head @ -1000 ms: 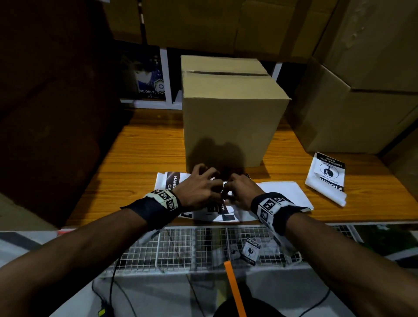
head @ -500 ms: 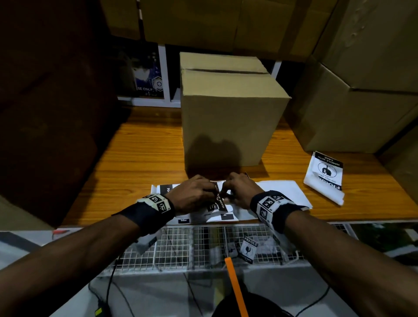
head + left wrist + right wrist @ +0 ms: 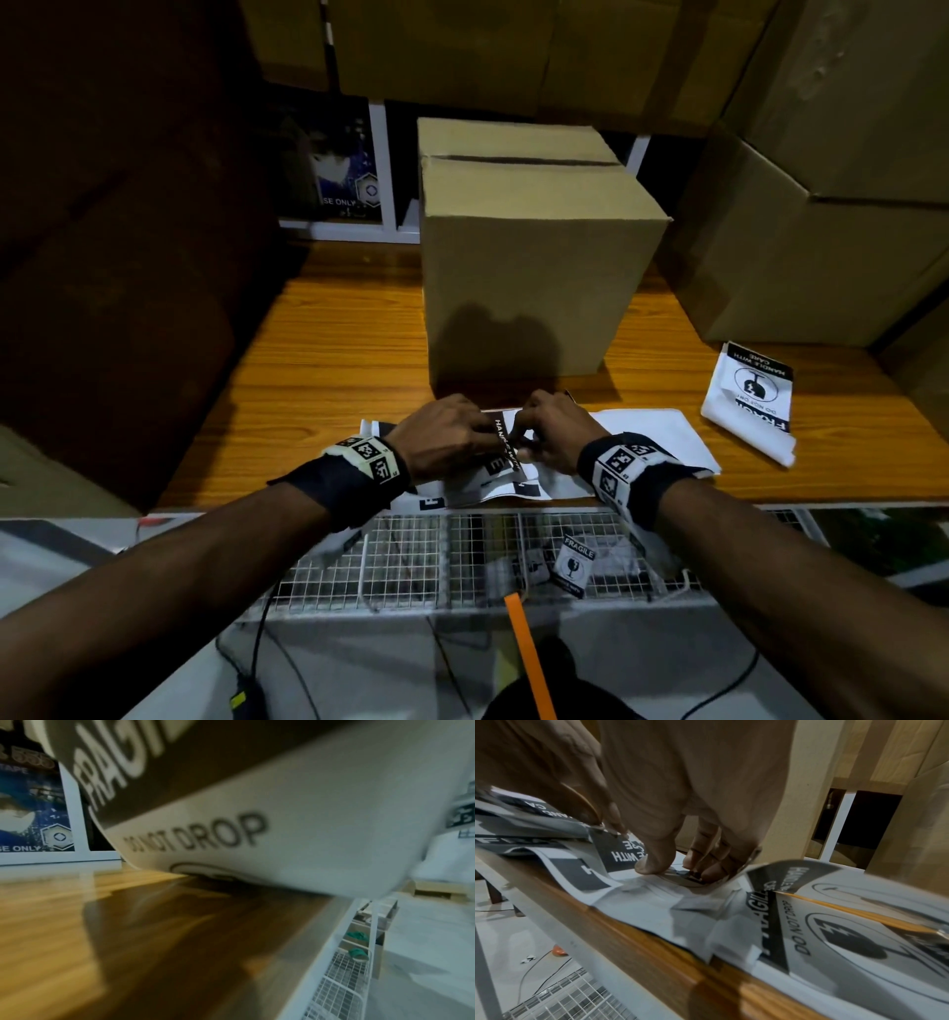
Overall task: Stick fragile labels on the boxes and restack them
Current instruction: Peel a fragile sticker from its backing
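Note:
A plain cardboard box (image 3: 529, 267) stands upright on the wooden table (image 3: 318, 380), just beyond my hands. Both hands meet over a pile of black-and-white fragile label sheets (image 3: 647, 437) at the table's near edge. My left hand (image 3: 452, 442) pinches the black "HANDLE WITH CARE" end of a fragile label (image 3: 506, 452), which is lifted and curled. My right hand (image 3: 552, 434) holds the white backing sheet (image 3: 654, 892), thumb (image 3: 652, 862) pressing down and fingers curled against it. A bent label (image 3: 282, 821) fills the left wrist view and hides that hand.
Another folded label stack (image 3: 750, 395) lies at the table's right. Large cartons (image 3: 821, 246) wall in the right side and the back. Below the near table edge hangs a white wire basket (image 3: 411, 565) with loose fragile labels (image 3: 574, 565) in it. An orange strip (image 3: 529, 663) shows below.
The label's black end has come up off its sheet and now stands curled between my hands. Both hands have drawn slightly back from the box.

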The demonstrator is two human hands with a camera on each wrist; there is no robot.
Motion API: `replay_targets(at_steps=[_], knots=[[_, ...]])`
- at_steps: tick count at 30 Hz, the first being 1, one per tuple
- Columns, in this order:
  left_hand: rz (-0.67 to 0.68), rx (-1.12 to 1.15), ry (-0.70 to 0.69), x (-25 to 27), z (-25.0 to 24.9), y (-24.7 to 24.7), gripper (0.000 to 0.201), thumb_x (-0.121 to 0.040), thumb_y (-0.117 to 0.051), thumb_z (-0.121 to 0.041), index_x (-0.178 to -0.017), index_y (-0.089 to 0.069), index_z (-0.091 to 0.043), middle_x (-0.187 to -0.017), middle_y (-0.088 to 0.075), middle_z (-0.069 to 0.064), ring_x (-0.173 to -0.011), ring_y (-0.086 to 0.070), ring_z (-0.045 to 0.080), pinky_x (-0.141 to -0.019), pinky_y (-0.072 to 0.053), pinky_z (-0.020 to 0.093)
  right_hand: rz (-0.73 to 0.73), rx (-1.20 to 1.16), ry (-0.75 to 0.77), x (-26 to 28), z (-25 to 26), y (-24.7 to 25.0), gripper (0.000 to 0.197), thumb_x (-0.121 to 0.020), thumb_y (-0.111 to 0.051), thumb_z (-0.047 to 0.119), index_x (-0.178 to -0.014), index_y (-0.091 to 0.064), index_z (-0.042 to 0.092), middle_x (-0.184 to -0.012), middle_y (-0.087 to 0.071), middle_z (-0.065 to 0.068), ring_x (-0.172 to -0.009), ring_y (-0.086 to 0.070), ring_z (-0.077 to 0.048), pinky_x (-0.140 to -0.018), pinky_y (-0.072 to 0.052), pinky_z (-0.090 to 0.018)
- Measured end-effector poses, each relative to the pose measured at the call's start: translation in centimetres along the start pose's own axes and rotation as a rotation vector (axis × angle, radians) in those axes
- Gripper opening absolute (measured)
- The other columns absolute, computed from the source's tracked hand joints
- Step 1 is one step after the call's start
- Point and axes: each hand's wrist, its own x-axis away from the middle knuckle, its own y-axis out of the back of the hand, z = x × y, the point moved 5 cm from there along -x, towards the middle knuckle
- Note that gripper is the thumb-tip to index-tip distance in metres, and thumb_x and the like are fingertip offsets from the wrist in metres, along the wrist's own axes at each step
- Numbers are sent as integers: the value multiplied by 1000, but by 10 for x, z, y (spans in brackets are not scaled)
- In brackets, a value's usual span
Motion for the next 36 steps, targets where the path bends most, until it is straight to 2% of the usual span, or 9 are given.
replay_targets(at_steps=[3,5,7,12,15,21,27,32,36], knots=[[11,-25,-9,1,3,-4,37,-72,-87,-14,-106,-73,-17,-85,-72,6,-75,-70,27,-73,-54,39,-4,7,4,-1,0,0,23,-85,-76,22,-107,-72,27,-115,-54,-2,-103,-48,-22,-86,-42,-32],[13,-29,-8,1,2,-6,57,-76,-86,-20,-126,-61,-22,-74,-69,3,-65,-66,22,-72,-54,36,-4,30,14,-1,-1,0,22,-86,-74,22,-107,-70,24,-117,-55,-4,-106,-50,-26,-86,-41,-33],[11,-44,-5,-1,2,-8,68,-78,-85,-26,-136,-50,-25,-68,-66,0,-60,-62,20,-69,-53,34,-2,49,30,-1,-2,0,20,-87,-72,22,-108,-69,22,-119,-55,-6,-108,-50,-28,-88,-40,-34],[138,-38,27,-2,5,-17,32,-78,-83,-29,-106,-70,-35,-95,-68,-8,-88,-64,19,-79,-44,39,-10,2,58,-2,-3,1,19,-87,-73,24,-106,-72,28,-115,-55,-5,-107,-49,-27,-87,-37,-32],[225,-23,96,1,5,-18,25,-85,-75,-32,-109,-70,-36,-112,-65,-6,-103,-59,20,-83,-40,44,-10,10,59,-3,-3,1,21,-87,-74,26,-107,-71,28,-116,-54,-5,-108,-49,-28,-88,-37,-33],[267,-115,154,-6,3,-23,24,-86,-73,-28,-109,-70,-36,-116,-62,-7,-100,-56,22,-77,-36,41,-14,29,35,1,-1,2,22,-88,-73,27,-110,-70,29,-117,-53,-5,-109,-48,-26,-89,-41,-35],[106,-77,43,-4,-1,-19,28,-64,-90,-22,-87,-74,-28,-93,-67,-1,-73,-61,26,-60,-38,36,-1,1,-26,7,7,5,24,-85,-75,31,-108,-72,27,-115,-53,-6,-106,-51,-26,-88,-43,-35],[-12,-51,5,-3,-4,-20,21,-69,-88,-26,-86,-76,-26,-104,-68,3,-83,-62,28,-63,-42,37,-44,56,-89,14,15,1,29,-85,-74,19,-113,-69,21,-121,-53,-7,-114,-49,-26,-94,-42,-35],[-103,50,9,7,-3,-17,22,-69,-89,-25,-85,-76,-23,-98,-70,0,-85,-62,29,-62,-42,35,-70,50,-111,17,20,-1,23,-81,-77,19,-103,-70,24,-119,-55,-5,-112,-51,-27,-95,-44,-37]])
